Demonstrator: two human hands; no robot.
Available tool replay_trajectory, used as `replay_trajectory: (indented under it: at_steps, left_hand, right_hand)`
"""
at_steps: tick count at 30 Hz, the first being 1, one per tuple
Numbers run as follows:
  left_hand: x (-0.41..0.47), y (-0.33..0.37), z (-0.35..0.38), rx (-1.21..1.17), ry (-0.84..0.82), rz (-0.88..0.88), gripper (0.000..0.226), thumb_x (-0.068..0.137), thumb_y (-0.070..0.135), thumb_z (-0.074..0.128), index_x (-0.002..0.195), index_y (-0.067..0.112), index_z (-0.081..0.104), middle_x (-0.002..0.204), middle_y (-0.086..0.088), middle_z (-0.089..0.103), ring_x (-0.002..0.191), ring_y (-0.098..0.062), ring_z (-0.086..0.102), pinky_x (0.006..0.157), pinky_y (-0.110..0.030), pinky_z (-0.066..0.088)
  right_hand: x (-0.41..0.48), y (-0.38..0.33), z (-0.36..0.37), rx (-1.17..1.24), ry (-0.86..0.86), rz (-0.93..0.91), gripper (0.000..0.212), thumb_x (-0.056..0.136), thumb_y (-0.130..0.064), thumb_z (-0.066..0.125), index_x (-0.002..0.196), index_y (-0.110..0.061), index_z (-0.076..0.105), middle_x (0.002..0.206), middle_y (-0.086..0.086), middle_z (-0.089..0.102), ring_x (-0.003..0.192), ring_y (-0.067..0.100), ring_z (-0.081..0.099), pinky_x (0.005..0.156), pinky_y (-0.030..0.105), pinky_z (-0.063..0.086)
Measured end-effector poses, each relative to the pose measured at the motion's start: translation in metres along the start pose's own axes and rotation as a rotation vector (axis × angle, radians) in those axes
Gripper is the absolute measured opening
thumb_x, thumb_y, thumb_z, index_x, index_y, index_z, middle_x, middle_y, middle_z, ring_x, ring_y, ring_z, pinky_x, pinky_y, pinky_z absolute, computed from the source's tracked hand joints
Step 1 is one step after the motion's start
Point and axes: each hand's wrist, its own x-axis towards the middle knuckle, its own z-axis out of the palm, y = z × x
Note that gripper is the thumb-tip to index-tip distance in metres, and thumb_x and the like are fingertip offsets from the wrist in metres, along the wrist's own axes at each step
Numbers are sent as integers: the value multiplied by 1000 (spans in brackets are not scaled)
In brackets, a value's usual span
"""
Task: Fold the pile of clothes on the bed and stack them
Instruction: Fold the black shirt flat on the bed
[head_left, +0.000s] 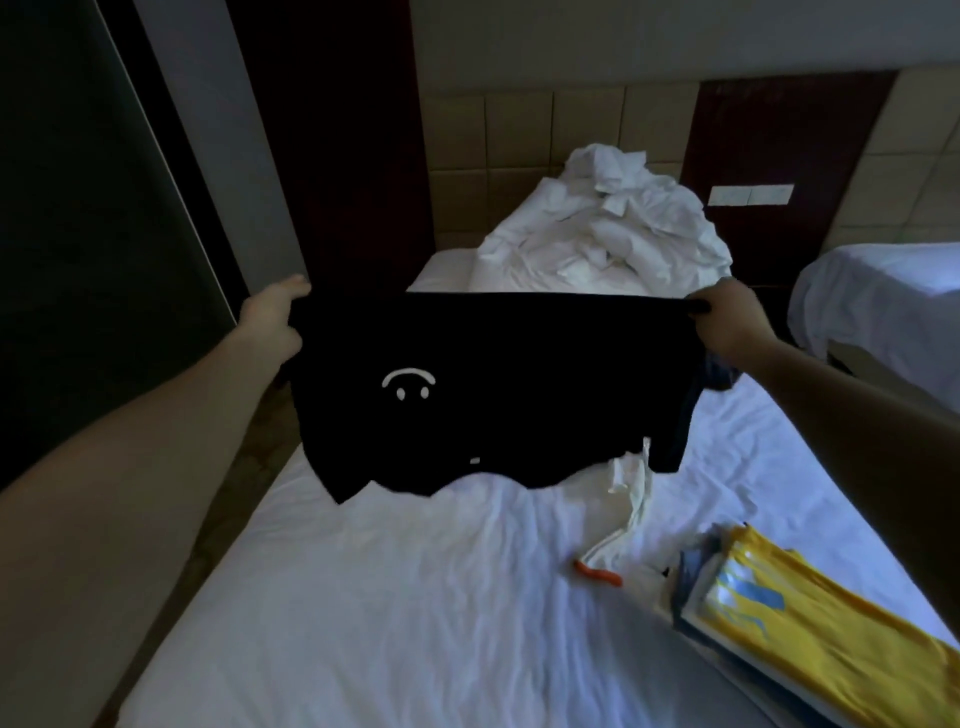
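Garment: black shirt (493, 395), centre frame, held spread above the bed (415, 597). My left hand (272, 317) pinches its 9 o'clock corner, my right hand (727, 322) its 3 o'clock corner. Step, I judge: spreading before folding. Next: lay flat, fold; folded stack (810, 623) lies at 4 o'clock.

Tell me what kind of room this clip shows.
Likely a hotel twin room: a white-sheeted bed, a second bed beside it, and a padded headboard on the wall behind.
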Motion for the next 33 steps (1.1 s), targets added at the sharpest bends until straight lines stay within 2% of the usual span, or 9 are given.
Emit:
replay_trajectory:
  at_steps: [7,10,12,15,19,23,28,30,33]
  left_hand:
    - [-36,-36,-26,116,25,16,33,94,7,45,121,21,59,105,-6,55,98,-22,57,80,-31,51]
    - [-49,-96,-59,240,155,-66,36,94,5,43,126,15,57,97,-6,54,87,-22,56,90,-32,47]
    - [-65,-136,-85,280,237,-148,26,93,2,44,114,6,59,92,-9,52,80,-23,54,73,-27,46]
    - [-93,-206,-123,340,382,-232,23,93,-3,44,113,-7,55,117,-19,52,112,-35,51,73,-25,38]
    - [-109,-293,-168,247,443,-460,24,94,-4,44,117,-4,52,133,-18,48,112,-33,53,86,-31,46]
    - [-110,-340,-214,302,411,-409,34,94,-8,44,127,-10,49,141,-23,44,131,-33,43,100,-30,41]
    - [-120,-348,-221,46,457,-462,40,97,-5,39,135,-18,34,143,-33,36,134,-39,34,78,-7,42]
    - [-120,-353,-231,165,449,-392,41,100,6,41,138,-7,40,144,-23,41,133,-34,38,102,-22,34]
    - [-117,-350,-223,-126,355,-428,28,100,0,36,125,-5,48,118,-21,52,117,-24,51,102,-26,39]
  right_hand:
    - [-56,7,23,117,-88,43,17,81,5,56,92,6,70,88,28,67,88,41,63,73,37,43]
    - [-116,22,65,354,-254,236,22,78,9,60,98,6,69,94,29,67,86,32,64,71,32,45]
    - [-168,30,97,595,-340,441,21,82,9,58,101,5,67,92,27,65,64,18,60,56,17,46]
    - [-246,43,148,739,-403,746,20,86,2,56,68,-6,56,78,18,53,53,13,48,46,16,42]
    - [-331,49,186,761,-450,824,21,86,15,48,88,5,67,77,26,62,49,11,46,42,9,35]
    - [-369,48,202,718,-314,865,30,86,13,45,105,3,66,87,11,56,75,24,45,49,19,34]
    - [-381,51,211,671,-166,928,21,88,6,50,106,0,59,94,15,52,78,25,48,58,27,38]
    - [-380,57,215,673,-132,1005,28,88,4,53,116,4,53,97,19,52,85,29,48,66,30,36]
    - [-378,64,216,724,-232,1076,19,89,3,52,107,5,57,83,18,55,65,26,47,51,29,37]
